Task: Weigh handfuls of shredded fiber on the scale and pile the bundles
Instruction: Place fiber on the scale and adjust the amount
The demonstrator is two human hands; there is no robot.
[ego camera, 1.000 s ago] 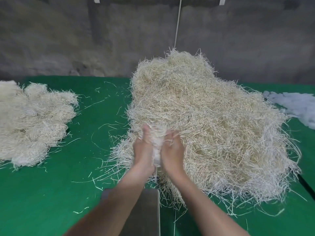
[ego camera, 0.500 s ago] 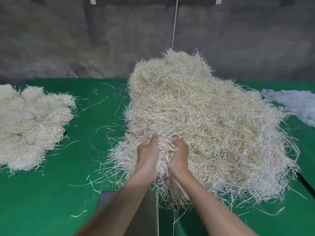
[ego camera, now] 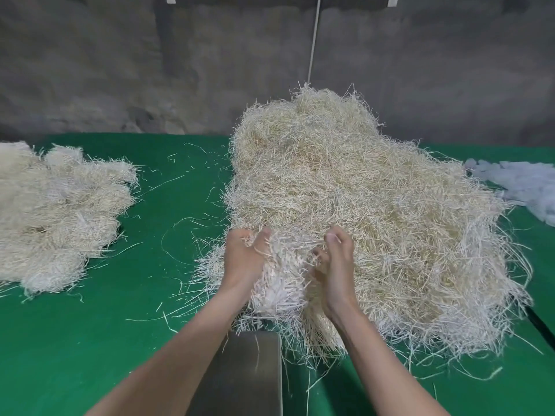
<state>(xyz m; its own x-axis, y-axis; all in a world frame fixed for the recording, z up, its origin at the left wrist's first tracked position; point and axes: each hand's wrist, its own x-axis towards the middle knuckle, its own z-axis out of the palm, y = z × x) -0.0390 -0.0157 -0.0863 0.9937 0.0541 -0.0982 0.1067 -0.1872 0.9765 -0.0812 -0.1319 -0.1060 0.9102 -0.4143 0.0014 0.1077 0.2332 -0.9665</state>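
Observation:
A large heap of pale shredded fiber (ego camera: 360, 211) covers the middle and right of the green table. My left hand (ego camera: 244, 259) and my right hand (ego camera: 335, 265) sit at the heap's near edge, palms facing each other, holding a clump of fiber (ego camera: 285, 274) between them. The fingers of both hands curl into the strands. Directly below my forearms lies the grey metal scale pan (ego camera: 249, 373), bare except for a loose strand. A pile of weighed bundles (ego camera: 57, 211) lies at the far left.
The green table (ego camera: 120, 340) carries scattered loose strands between the two piles. A patch of white fluffy material (ego camera: 522, 187) lies at the right edge. A grey concrete wall stands behind the table, with a thin white cord (ego camera: 313, 40) hanging down it.
My hands have spread apart, from pressed close together to about a hand's width, with a wider clump of fiber now between them.

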